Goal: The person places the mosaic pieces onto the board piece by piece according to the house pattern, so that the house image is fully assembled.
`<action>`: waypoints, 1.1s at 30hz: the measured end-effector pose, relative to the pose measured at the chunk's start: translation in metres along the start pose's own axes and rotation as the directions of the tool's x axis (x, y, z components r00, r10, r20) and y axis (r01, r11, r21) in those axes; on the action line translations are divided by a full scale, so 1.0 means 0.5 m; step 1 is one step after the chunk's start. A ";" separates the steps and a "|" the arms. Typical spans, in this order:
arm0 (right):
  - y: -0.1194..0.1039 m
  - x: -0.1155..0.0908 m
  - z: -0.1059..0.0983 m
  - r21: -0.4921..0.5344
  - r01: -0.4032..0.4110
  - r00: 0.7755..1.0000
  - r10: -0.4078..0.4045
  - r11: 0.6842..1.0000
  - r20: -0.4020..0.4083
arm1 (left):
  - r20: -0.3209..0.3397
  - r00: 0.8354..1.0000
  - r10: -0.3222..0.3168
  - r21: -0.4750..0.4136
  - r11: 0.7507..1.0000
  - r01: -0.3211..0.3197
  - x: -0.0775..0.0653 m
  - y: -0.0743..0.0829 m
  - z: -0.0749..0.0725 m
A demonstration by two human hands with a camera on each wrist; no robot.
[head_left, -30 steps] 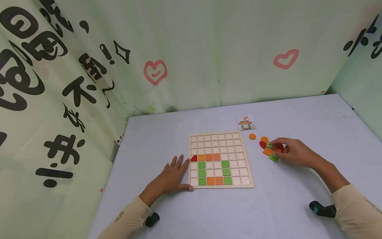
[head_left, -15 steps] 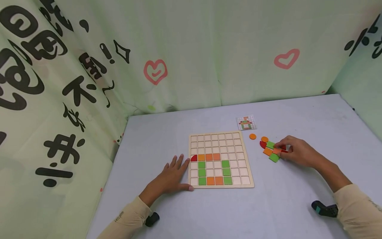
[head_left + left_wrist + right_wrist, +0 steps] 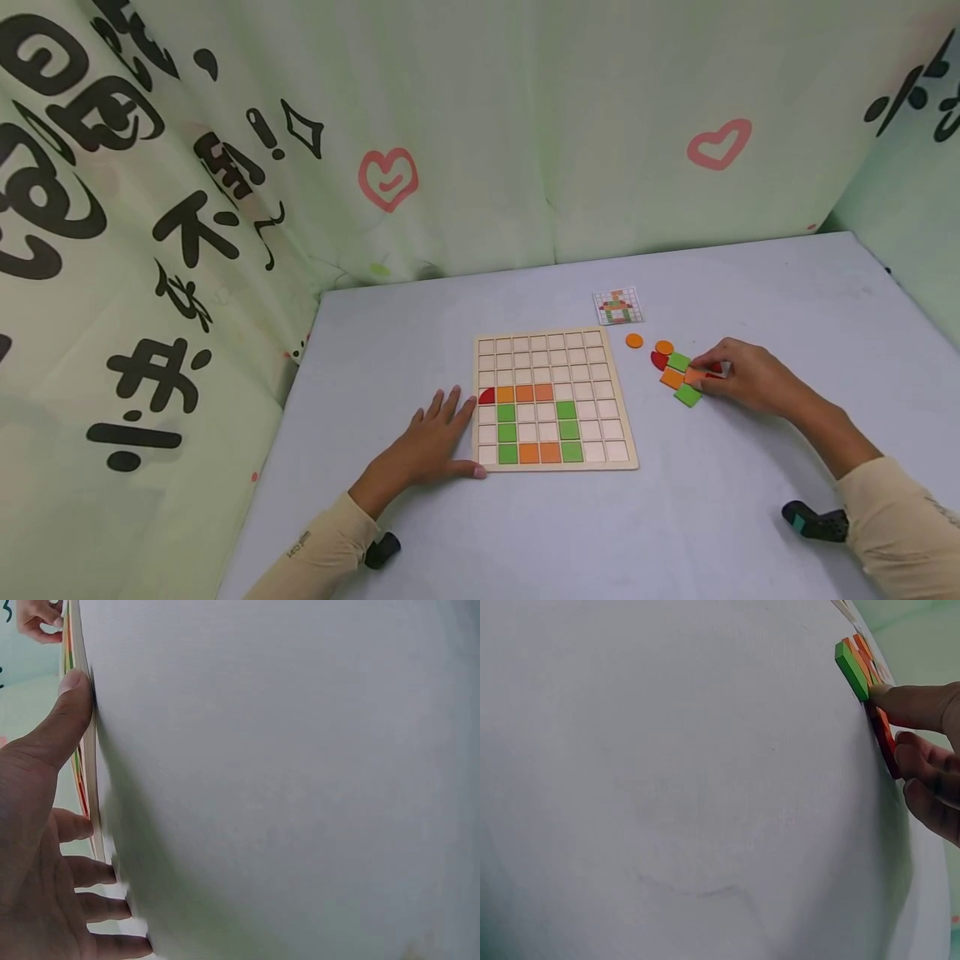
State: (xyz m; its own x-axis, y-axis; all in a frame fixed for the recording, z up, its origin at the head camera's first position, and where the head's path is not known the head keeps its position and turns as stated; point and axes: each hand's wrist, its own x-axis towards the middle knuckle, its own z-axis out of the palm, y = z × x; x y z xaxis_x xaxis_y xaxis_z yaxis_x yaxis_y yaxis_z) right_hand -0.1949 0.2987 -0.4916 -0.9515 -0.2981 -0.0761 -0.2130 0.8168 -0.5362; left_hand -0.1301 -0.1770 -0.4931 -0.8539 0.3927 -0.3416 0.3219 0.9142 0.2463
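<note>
A wooden grid board (image 3: 557, 469) lies on the table, with red, orange and green tiles set in some of its squares. My left hand (image 3: 431, 446) rests at its left edge, fingers spread, the thumb touching the lower left corner. Right of the board is a small pile of loose tiles. There my right hand (image 3: 742, 377) pinches an orange square tile (image 3: 693, 376) between thumb and index finger. Around it lie green square tiles (image 3: 678, 362), another orange tile (image 3: 672, 377) and red curved-edge tiles (image 3: 659, 360), some partly hidden by the fingers. In the right wrist view, the thumb touches the pile beside a green tile (image 3: 850, 670).
Two orange round tiles (image 3: 634, 341) lie between board and pile. Above the board is a small card (image 3: 618, 307) printed with a coloured grid figure. A pale cloth covers the table (image 3: 420, 333). Printed curtains (image 3: 540, 167) stand behind and at the sides.
My right hand has shifted slightly right and back at the pile, uncovering more green and orange tiles. The lower green tile has turned a little. My left hand and the board have stayed put.
</note>
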 end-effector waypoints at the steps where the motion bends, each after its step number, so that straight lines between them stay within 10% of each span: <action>1: -0.001 0.001 0.001 -0.002 -0.001 1.000 0.001 1.000 -0.002 | -0.001 1.000 0.001 0.000 1.000 -0.001 0.000 0.000 0.000; 33: -0.015 -0.009 -0.005 0.095 0.032 0.998 -0.036 0.995 0.045 | -0.009 1.000 -0.001 0.001 1.000 0.001 0.001 -0.002 0.003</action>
State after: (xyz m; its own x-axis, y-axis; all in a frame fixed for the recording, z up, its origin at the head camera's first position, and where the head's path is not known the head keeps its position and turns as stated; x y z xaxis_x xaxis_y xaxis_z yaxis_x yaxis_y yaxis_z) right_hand -0.1896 0.2953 -0.4853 -0.9322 -0.3494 -0.0940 -0.2213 0.7560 -0.6161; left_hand -0.1304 -0.1773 -0.4948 -0.8576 0.3912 -0.3339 0.3216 0.9145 0.2456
